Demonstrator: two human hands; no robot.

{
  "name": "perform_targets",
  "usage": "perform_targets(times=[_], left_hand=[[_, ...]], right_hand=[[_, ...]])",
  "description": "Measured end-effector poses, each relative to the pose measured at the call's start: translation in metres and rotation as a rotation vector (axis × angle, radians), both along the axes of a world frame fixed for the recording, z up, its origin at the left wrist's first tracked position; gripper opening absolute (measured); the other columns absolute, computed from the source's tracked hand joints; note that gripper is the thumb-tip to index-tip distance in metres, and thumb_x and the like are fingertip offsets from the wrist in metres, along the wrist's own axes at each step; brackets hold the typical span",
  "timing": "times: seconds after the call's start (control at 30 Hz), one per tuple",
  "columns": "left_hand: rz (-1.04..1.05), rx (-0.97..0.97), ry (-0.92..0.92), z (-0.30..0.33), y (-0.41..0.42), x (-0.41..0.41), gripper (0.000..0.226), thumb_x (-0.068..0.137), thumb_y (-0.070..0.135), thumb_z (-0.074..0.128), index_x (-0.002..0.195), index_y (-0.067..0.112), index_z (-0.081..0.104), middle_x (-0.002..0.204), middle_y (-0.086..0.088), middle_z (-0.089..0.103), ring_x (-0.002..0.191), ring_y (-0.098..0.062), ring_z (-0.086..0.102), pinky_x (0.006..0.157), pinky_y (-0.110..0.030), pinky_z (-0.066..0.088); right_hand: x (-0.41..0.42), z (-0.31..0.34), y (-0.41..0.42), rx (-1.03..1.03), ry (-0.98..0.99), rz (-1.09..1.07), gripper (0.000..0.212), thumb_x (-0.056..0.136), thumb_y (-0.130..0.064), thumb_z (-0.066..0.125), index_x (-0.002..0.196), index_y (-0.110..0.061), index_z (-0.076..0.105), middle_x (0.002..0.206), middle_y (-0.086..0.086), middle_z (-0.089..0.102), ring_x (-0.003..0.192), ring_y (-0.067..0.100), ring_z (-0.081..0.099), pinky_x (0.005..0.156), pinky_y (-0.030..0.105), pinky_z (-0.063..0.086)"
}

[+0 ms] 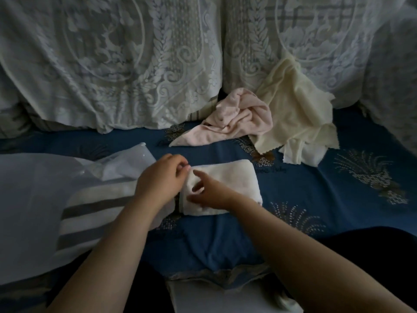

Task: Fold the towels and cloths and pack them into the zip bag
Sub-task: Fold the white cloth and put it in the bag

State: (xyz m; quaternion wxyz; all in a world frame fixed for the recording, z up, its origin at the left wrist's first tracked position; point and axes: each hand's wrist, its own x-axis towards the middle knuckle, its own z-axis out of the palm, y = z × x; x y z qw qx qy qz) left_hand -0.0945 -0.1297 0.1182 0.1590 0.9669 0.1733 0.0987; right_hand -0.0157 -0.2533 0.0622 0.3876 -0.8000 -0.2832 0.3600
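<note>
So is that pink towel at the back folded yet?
No. The pink towel lies crumpled in a loose heap on the blue bedcover, beside the cream cloth, with twists and wrinkles and no flat edges.

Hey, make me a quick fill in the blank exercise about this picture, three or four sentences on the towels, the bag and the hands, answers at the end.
1. Both hands, the left hand and the right hand, are on the folded ____ towel.
2. The crumpled towel behind it is ____ in colour.
3. The cream cloth lies ____, not folded.
4. The striped towel sits inside the clear ____.

Answers: white; pink; crumpled; zip bag
</note>
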Motion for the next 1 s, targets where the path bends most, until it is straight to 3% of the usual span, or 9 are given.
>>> perform_targets(times=[0.1,0.2,0.33,0.5,0.63,0.8,0.87,0.93,1.0], left_hand=[[0.062,0.025,-0.245,-0.013,0.019,-0.016,0.017,0.096,0.026,0.049,0.101,0.018,0.063,0.097,0.001,0.060,0.075,-0.014,0.054,0.064,-0.028,0.040],[0.150,-0.021,-0.372,-0.027,0.031,-0.022,0.016,0.093,0.021,0.052,0.101,0.015,0.064,0.098,-0.004,0.062,0.082,-0.024,0.059,0.065,-0.030,0.043],[0.309,-0.036,-0.214,-0.033,0.031,-0.010,0.041,0.088,0.037,0.058,0.125,0.018,0.051,0.124,-0.010,0.045,0.113,-0.031,0.045,0.080,-0.041,0.045],[0.342,0.109,-0.062,-0.042,0.023,-0.012,0.075,0.084,0.028,0.061,0.146,0.021,0.021,0.152,-0.010,0.013,0.118,-0.036,0.036,0.088,-0.043,0.043],[0.402,0.080,-0.010,-0.040,0.026,-0.016,0.078,0.084,0.017,0.057,0.148,0.023,0.012,0.156,-0.008,0.000,0.121,-0.034,0.033,0.091,-0.039,0.041],[0.381,-0.108,0.004,-0.030,0.031,-0.021,0.051,0.091,0.005,0.044,0.140,0.016,0.038,0.156,-0.008,0.013,0.135,-0.030,0.027,0.104,-0.040,0.034],[0.366,-0.174,-0.001,-0.028,0.038,-0.027,0.050,0.091,0.002,0.042,0.140,0.013,0.039,0.155,-0.008,0.020,0.138,-0.028,0.028,0.108,-0.038,0.031],[0.367,-0.267,-0.012,-0.024,0.045,-0.034,0.053,0.091,0.002,0.042,0.143,0.011,0.034,0.153,-0.008,0.026,0.137,-0.026,0.031,0.110,-0.037,0.031],[0.392,-0.428,-0.036,-0.018,0.051,-0.042,0.057,0.092,0.005,0.042,0.146,0.016,0.032,0.150,-0.005,0.033,0.130,-0.024,0.042,0.106,-0.035,0.038]], right_hand=[[-0.008,-0.015,-0.008,0.030,-0.031,0.054,0.069,0.086,-0.029,0.067,0.144,-0.018,0.032,0.119,0.005,0.058,0.106,0.019,0.059,0.096,0.034,0.048],[0.010,-0.015,-0.033,0.072,-0.489,0.018,0.050,0.087,-0.043,0.060,0.132,-0.025,0.049,0.120,-0.001,0.057,0.117,0.017,0.051,0.103,0.036,0.040],[0.027,-0.040,-0.070,-0.466,-0.913,0.439,0.096,0.071,-0.080,0.036,0.149,-0.028,0.017,0.156,0.000,0.022,0.144,0.026,0.018,0.115,0.053,0.015],[0.031,-0.063,-0.076,-0.464,-1.089,0.424,0.082,0.069,-0.046,0.064,0.138,-0.007,0.044,0.137,0.008,0.055,0.125,0.030,0.053,0.098,0.049,0.045],[0.038,-0.038,-0.052,-0.454,-0.974,0.334,0.054,0.086,-0.040,0.054,0.131,-0.013,0.043,0.118,0.012,0.064,0.108,0.032,0.060,0.086,0.036,0.046],[0.060,0.005,-0.016,-0.535,-0.547,0.435,0.045,0.086,-0.049,0.057,0.118,-0.018,0.056,0.117,0.005,0.060,0.113,0.026,0.055,0.090,0.034,0.043],[0.066,0.004,-0.013,-0.535,-0.432,0.451,0.061,0.080,-0.051,0.065,0.131,-0.021,0.049,0.136,0.001,0.049,0.130,0.023,0.040,0.106,0.038,0.035],[0.069,-0.003,-0.018,-0.531,-0.330,0.348,0.078,0.077,-0.054,0.068,0.141,-0.020,0.040,0.158,-0.002,0.015,0.144,0.023,0.014,0.116,0.043,0.019],[0.066,-0.014,-0.023,-0.560,-0.312,0.321,0.076,0.077,-0.055,0.065,0.140,-0.020,0.043,0.160,0.003,0.005,0.143,0.027,0.020,0.114,0.039,0.025]])
